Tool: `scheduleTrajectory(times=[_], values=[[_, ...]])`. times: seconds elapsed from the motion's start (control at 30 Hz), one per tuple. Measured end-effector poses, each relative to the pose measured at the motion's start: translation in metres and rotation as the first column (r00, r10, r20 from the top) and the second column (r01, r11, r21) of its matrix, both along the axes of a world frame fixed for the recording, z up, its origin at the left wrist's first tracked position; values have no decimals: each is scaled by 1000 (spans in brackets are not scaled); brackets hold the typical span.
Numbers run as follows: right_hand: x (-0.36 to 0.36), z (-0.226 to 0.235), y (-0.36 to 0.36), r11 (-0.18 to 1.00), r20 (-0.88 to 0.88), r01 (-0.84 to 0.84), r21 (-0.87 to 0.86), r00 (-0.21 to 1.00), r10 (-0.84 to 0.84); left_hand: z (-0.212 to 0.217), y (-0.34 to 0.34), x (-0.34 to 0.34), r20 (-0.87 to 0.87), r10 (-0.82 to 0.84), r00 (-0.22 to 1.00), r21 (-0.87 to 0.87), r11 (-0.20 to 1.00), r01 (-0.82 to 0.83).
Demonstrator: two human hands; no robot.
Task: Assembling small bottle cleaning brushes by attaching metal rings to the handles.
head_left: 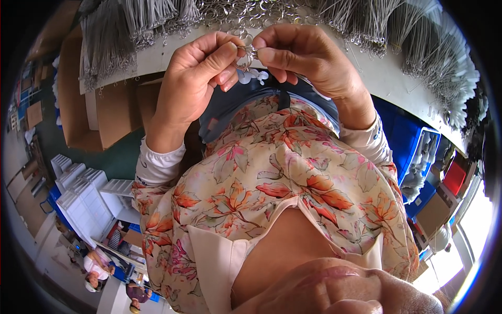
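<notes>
Here, in the head view, your left hand (194, 78) and right hand (303, 57) meet at the table (376, 78) edge, fingers pinched tight on a small metal ring (246, 58) between them. Piles of rings (230, 13) and wire bundles (115, 31) lie just beyond.

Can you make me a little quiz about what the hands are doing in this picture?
1. True or false: both hands pinch one small metal ring together.
2. What lies heaped on the white table above the hands? A) metal rings and wire pieces B) apples C) books
3. Which hand is nearer the cardboard box?

Key: 1. True: left hand and right hand meet at it. 2. A, the heap. 3. The left hand.
</notes>
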State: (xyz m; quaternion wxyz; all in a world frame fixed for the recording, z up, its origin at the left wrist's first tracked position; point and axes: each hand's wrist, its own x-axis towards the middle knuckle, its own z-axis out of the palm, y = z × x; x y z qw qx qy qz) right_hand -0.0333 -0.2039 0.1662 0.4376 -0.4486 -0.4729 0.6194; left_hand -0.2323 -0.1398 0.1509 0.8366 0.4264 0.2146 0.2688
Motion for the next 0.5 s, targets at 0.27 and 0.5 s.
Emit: scheduleTrajectory(times=[0.27, 0.5], values=[[-1, 2, 6, 927, 16, -366, -85, 929, 369, 20, -2, -16, -364, 114, 924, 793, 558, 243], [-19, -8, -2, 991, -46, -119, -62, 992, 116, -4, -6, -19, 45, 43, 998, -210, 977, -33]])
